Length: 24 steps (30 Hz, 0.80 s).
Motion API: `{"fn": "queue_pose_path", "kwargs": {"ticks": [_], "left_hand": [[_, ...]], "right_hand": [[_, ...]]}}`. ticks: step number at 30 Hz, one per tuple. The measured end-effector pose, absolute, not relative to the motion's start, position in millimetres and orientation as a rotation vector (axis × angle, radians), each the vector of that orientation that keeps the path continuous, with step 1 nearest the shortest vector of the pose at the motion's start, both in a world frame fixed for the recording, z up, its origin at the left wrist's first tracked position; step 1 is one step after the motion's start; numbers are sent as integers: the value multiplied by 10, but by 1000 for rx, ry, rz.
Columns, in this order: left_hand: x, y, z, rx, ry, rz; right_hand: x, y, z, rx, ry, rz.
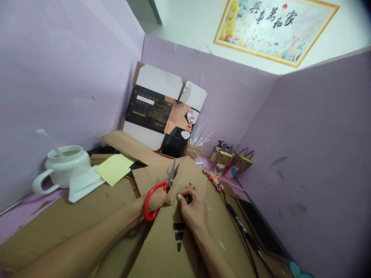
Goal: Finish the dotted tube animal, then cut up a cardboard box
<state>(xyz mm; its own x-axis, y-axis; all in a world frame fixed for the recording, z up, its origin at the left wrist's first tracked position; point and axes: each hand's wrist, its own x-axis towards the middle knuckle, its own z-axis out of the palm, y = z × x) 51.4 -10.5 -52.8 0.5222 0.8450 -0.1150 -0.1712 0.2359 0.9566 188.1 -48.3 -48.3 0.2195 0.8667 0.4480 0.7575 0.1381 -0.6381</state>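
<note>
My left hand [160, 197] is closed around a pair of red-handled scissors [146, 206], one handle loop circling the hand. The metal blades point away from me and stand a little apart above brown cardboard. Beneath both hands lies a large cardboard sheet [159, 247] with black printed marks. Close by on the right, my right hand [194, 210] has its thumb and fingers pinched at the sheet's surface, near the blades. Its fingertips are partly hidden, but they appear to grip the cardboard.
A white mug [68, 164] with a utensil stands left, beside yellow paper [114, 169]. An unfolded printed box [150, 110] leans on the back wall. White sticks fill a cup [193, 150]; small paper crafts [224, 158] stand right. A soldering-iron-like tool [239, 220] with a cable lies right.
</note>
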Motion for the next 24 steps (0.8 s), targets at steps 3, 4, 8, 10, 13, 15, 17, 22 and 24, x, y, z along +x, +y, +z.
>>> {"fn": "queue_pose_path", "kwargs": {"ticks": [3,4,8,10,13,15,17,22,24], "left_hand": [[503,-169,-493,1084,715,810],[496,-192,-479,1073,700,821],[469,-264,-413,1077,668,877],[467,-275,-379,1110,656,893],[481,-270,-335,1164,638,938],[496,-269,-313,1186,634,972],[506,-279,-293,1197,635,991],[509,-341,-228,1206,643,957],[503,-353,-203,1212,619,942]], "right_hand": [[1915,-465,-474,-1706,-1395,71],[1928,-453,-478,-1717,-1335,85],[1972,-412,-497,-1680,-1179,223],[1981,-409,-491,-1647,-1161,291],[1977,-428,-453,-1655,-1155,378],[1967,-450,-418,-1678,-1152,415],[1958,-473,-385,-1693,-1159,439],[1944,-507,-330,-1674,-1179,455],[1941,-513,-316,-1668,-1177,464]]}}
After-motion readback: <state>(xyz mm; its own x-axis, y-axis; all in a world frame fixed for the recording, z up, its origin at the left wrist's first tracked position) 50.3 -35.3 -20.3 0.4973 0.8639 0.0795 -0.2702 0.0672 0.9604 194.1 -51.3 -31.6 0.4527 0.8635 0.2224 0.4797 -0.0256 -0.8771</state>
